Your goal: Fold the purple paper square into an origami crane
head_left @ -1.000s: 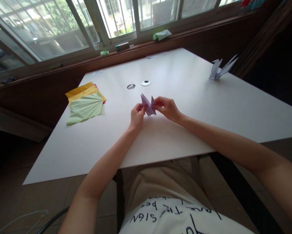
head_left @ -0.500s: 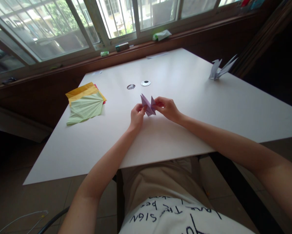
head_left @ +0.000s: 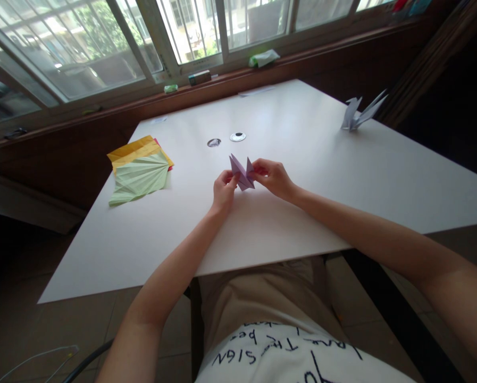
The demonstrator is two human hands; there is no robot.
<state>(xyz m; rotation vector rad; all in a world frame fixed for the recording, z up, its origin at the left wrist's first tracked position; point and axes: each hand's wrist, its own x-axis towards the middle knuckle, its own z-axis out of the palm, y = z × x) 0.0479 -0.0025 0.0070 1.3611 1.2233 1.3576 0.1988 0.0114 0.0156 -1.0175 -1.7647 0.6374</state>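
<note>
A folded piece of purple origami paper (head_left: 244, 177) with pointed tips is held up over the white table (head_left: 294, 229). My left hand (head_left: 224, 190) pinches its left side between thumb and fingers. On the opposite side, my right hand (head_left: 274, 176) grips the paper near its right point with closed fingertips. Where the fingers press, parts of the paper are hidden.
At the table's left lie a creased light green sheet (head_left: 140, 178) and yellow-orange paper (head_left: 134, 148). Beyond my hands are two small round discs (head_left: 237, 136). A white origami crane (head_left: 356, 118) stands far right. A green packet (head_left: 264, 58) rests on the windowsill.
</note>
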